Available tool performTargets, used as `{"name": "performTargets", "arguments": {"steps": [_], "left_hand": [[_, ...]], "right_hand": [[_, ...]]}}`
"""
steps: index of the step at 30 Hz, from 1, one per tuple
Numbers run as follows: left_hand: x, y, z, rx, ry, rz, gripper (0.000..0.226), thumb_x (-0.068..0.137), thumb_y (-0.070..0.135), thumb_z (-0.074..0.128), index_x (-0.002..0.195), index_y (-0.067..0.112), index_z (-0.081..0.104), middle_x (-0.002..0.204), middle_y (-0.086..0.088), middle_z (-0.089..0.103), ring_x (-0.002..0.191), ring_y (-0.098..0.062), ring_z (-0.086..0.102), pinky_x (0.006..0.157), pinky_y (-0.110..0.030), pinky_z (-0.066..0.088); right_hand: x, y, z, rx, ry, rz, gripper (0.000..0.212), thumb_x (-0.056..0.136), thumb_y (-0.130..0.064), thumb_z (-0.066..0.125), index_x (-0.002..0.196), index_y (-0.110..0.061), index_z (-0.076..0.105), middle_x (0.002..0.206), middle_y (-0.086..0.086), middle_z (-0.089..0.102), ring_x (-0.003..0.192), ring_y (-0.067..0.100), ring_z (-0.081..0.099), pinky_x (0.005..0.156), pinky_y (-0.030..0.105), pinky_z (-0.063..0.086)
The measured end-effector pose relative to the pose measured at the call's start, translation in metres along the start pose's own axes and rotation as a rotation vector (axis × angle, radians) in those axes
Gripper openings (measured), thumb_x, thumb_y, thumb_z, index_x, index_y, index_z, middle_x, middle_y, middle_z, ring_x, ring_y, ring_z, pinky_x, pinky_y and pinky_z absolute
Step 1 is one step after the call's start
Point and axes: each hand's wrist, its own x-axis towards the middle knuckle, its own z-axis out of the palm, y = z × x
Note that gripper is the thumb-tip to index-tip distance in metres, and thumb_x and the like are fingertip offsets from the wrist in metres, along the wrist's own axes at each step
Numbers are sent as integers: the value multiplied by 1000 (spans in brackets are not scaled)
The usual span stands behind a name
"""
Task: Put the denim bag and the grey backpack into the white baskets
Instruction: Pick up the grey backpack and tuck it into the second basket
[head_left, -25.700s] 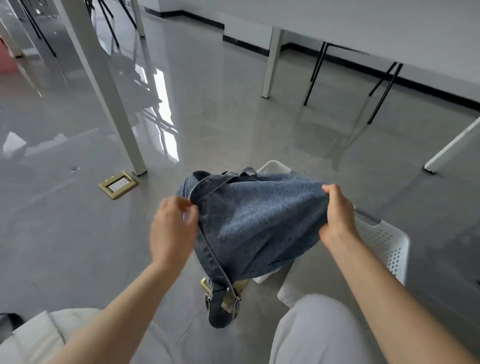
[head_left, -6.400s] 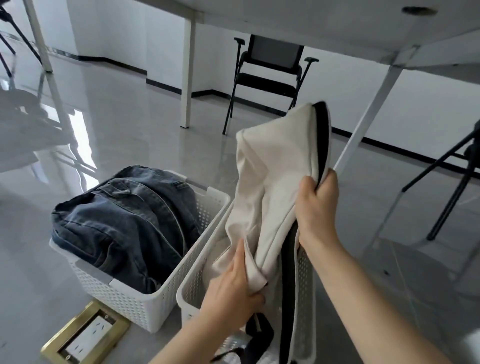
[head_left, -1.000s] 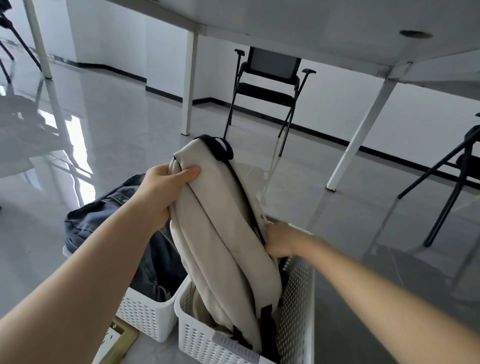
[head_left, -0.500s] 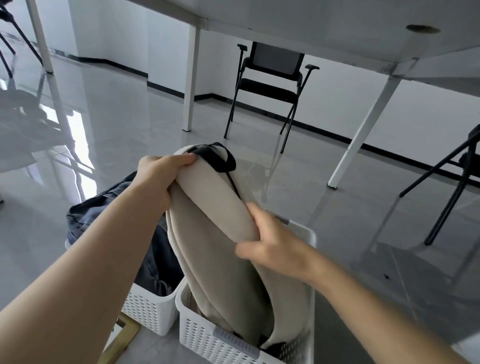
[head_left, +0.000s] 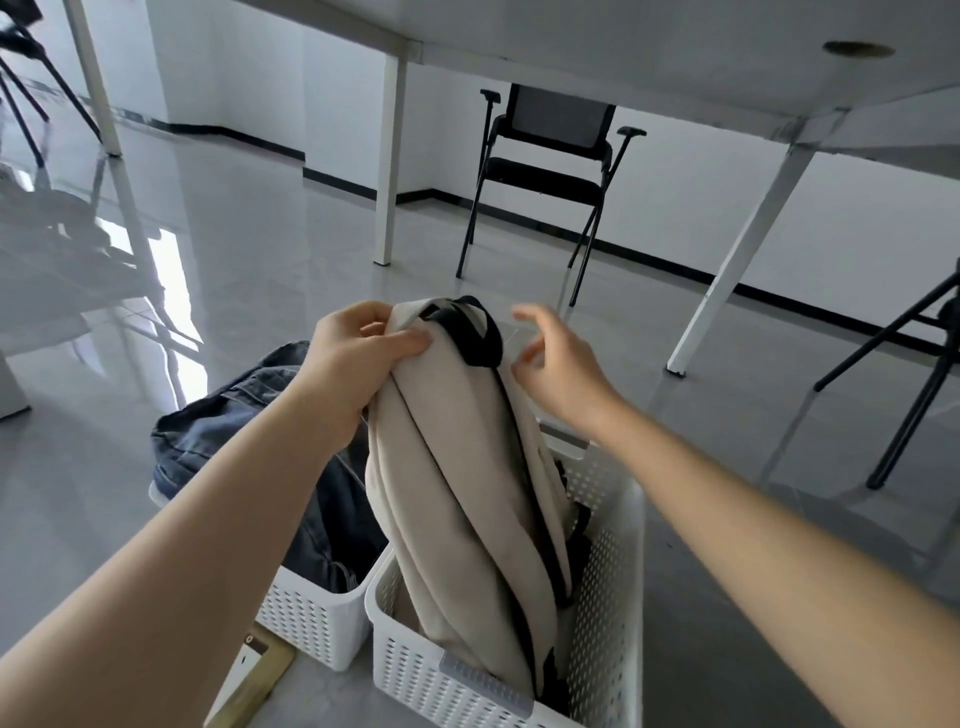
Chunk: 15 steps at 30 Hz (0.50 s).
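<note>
Denim already fills the left white basket (head_left: 311, 618) on the floor: the denim bag (head_left: 234, 415) sits slumped inside it, bulging above the rim, with no hand on it. That half of the task looks done.

Beside it, touching or nearly so, stands the right white basket (head_left: 608, 597). The grey backpack (head_left: 457, 509) is planted in it on end, its bottom down inside at the near end and its long axis rising and leaning away toward the far end, so the top with the black carry handle (head_left: 478, 338) stands well above the rim. The left hand (head_left: 358, 358) holds that top corner, fingers (head_left: 405, 340) pressed together and pinching a fold of fabric just left of the handle. The right hand (head_left: 561, 364) hovers just to the right of the top, apart from the fabric, fingers spread and loosely curled, gripping nothing.

Judging from this, the pack is in the basket but not settled; it is taller than the basket is deep. The next move probably turns on that tilt: the top lies between the two hands, so the free right hand is well placed to press it down along the basket's length while the left lets the fold go. Pushed sideways instead, it could spill over the rim toward the denim bag.
</note>
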Motion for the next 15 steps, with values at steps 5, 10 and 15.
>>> {"name": "performTargets", "arguments": {"steps": [5, 10, 15], "left_hand": [[-16, 5, 6, -30, -295, -15, 11, 83, 3, 68, 92, 7, 63, 96, -14, 68, 81, -24, 61, 73, -34, 47], [-15, -9, -5, 196, -226, 4, 14, 83, 20, 72, 96, 14, 68, 96, -5, 73, 87, -23, 67, 80, -37, 55], [-30, -28, -11, 283, -299, -103, 28, 83, 21, 72, 104, 3, 68, 104, -19, 73, 98, -33, 70, 90, -45, 56]], "right_hand": [[52, -31, -8, -91, -224, -255, 50, 85, 1, 51, 127, -25, 58, 97, 2, 33, 81, 9, 40, 81, 13, 35], [68, -18, -26, -409, -413, -168, 19, 79, -16, 43, 92, -18, 55, 84, 4, 53, 88, 27, 52, 71, 33, 39], [86, -8, -2, -572, 75, -58, 22, 88, -21, 36, 99, -17, 54, 105, 10, 60, 87, 34, 55, 70, 37, 37]]}}
